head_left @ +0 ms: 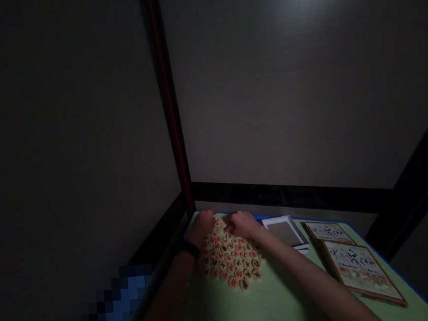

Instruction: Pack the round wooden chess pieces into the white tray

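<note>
Many round, pale Chinese chess pieces (229,258) with red or black characters lie flat in a close cluster on the green tabletop (226,310). At the cluster's far left edge is my left hand (203,226), fingers curled inward, with a dark band on the wrist. Across a small gap, my right hand (242,224) bends its fingers down among the far pieces. Between the hands a few red-marked pieces (218,224) show. Both hands look closed; dim light and the hands themselves hide whatever is under or between the fingertips.
Right of my right hand sits a shallow white-rimmed box part (303,236) with a grey inside. Two printed, brown-edged boxes (363,270) lie farther right, the nearer one larger. Grey wall panels (287,100) and a dark red post (168,95) stand behind the table.
</note>
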Available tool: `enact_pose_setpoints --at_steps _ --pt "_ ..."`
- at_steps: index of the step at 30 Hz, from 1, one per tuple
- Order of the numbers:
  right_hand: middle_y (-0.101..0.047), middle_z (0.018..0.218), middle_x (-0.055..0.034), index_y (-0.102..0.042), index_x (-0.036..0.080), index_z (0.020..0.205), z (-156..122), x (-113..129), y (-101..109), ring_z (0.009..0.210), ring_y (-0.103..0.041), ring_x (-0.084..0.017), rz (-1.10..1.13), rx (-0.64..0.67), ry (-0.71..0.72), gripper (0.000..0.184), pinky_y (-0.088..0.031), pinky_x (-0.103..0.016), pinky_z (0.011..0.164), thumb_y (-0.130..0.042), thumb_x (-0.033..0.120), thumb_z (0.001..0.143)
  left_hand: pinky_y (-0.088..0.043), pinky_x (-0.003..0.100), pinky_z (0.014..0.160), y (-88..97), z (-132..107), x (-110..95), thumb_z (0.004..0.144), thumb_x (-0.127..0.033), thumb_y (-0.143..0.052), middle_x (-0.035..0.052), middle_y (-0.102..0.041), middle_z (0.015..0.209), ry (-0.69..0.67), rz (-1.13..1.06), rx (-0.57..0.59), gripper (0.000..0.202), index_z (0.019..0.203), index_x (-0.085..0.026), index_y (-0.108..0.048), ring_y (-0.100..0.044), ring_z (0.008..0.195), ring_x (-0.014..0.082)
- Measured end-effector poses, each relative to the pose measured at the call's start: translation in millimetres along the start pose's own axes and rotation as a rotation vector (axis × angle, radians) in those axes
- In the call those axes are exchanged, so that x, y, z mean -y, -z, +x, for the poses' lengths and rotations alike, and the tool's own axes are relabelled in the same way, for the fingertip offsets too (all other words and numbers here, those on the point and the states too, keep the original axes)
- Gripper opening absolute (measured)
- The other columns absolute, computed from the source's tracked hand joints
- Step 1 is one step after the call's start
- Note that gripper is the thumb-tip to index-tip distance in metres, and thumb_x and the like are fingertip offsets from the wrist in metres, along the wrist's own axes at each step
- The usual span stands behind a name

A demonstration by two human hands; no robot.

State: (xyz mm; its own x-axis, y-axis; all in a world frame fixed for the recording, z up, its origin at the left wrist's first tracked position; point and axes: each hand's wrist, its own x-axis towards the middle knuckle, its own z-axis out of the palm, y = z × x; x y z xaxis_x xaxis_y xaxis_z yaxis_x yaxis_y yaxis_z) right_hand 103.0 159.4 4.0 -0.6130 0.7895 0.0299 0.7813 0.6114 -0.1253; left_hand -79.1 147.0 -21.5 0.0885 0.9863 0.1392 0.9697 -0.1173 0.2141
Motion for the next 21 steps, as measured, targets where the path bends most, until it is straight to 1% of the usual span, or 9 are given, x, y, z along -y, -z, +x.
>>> enact_pose_setpoints --at_steps 3,6,10,12,15,17,19,21 --pt "-0.075 0.101 -0.0149 -0.073 0.021 0.098 0 9 -3 0.095 -0.070 -0.030 -0.022 0.011 0.020 0.020 -0.047 -0.032 0.077 -0.063 0.025 0.081 -0.047 0.029 0.089 -0.3 1 13 0.082 -0.009 -0.055 0.0107 -0.071 0.103 0.051 -0.036 0.008 0.022 0.101 -0.014 -0.065 -0.065 0.101 0.0209" --pt "-0.074 0.101 -0.0160 -0.072 0.021 0.102 0 11 -2 0.096 -0.069 -0.031 -0.018 0.027 0.039 0.024 -0.047 -0.032 0.077 -0.061 0.019 0.081 -0.047 0.027 0.082 -5.5 1 18 0.077 -0.008 -0.057 0.0086 -0.072 0.094 0.069 -0.083 0.021 0.019 0.092 -0.014 -0.067 -0.065 0.092 0.0194" --pt "-0.074 0.100 -0.0147 -0.071 0.018 0.104 2 9 6 0.092 -0.068 -0.026 0.036 0.036 0.057 0.025 -0.044 -0.028 0.073 -0.062 0.016 0.081 -0.047 0.026 0.075 -11.7 0 20 0.079 -0.012 -0.058 0.0072 -0.072 0.087 0.060 -0.147 0.028 0.012 0.083 -0.013 -0.069 -0.065 0.083 0.0174" --pt "-0.074 0.100 -0.0122 -0.070 0.016 0.104 7 8 11 0.090 -0.067 -0.022 0.083 0.024 0.068 0.027 -0.042 -0.024 0.072 -0.061 0.013 0.080 -0.046 0.026 0.074 -12.6 0 21 0.082 -0.016 -0.055 0.0071 -0.072 0.084 0.066 -0.170 0.024 0.014 0.081 -0.013 -0.070 -0.064 0.081 0.0171" --pt "-0.074 0.094 -0.0069 -0.072 0.016 0.101 21 10 14 0.087 -0.066 -0.018 0.153 -0.002 0.082 0.029 -0.041 -0.022 0.071 -0.058 0.006 0.077 -0.046 0.026 0.074 -11.4 -1 26 0.088 -0.017 -0.049 0.0080 -0.072 0.086 0.113 -0.186 -0.005 0.023 0.082 -0.013 -0.070 -0.064 0.082 0.0172" --pt "-0.074 0.088 -0.0035 -0.073 0.017 0.099 32 16 12 0.083 -0.065 -0.017 0.194 -0.017 0.084 0.030 -0.041 -0.021 0.069 -0.058 0.005 0.075 -0.045 0.026 0.075 -9.9 -2 30 0.091 -0.016 -0.042 0.0099 -0.072 0.090 0.166 -0.184 -0.034 0.028 0.088 -0.012 -0.070 -0.065 0.085 0.0177" --pt "-0.075 0.088 -0.0023 -0.074 0.017 0.101 44 25 7 0.082 -0.066 -0.016 0.228 -0.034 0.081 0.032 -0.042 -0.020 0.069 -0.060 0.005 0.074 -0.045 0.028 0.075 -8.8 -4 35 0.094 -0.014 -0.035 0.0132 -0.071 0.095 0.227 -0.177 -0.061 0.034 0.095 -0.010 -0.068 -0.066 0.087 0.0191" --pt "-0.076 0.092 -0.0034 -0.073 0.017 0.104 55 37 0 0.085 -0.067 -0.016 0.246 -0.053 0.074 0.033 -0.043 -0.020 0.071 -0.059 0.006 0.076 -0.044 0.028 0.075 -8.4 -7 40 0.096 -0.013 -0.029 0.0152 -0.071 0.097 0.265 -0.176 -0.070 0.038 0.099 -0.009 -0.067 -0.066 0.089 0.0201"
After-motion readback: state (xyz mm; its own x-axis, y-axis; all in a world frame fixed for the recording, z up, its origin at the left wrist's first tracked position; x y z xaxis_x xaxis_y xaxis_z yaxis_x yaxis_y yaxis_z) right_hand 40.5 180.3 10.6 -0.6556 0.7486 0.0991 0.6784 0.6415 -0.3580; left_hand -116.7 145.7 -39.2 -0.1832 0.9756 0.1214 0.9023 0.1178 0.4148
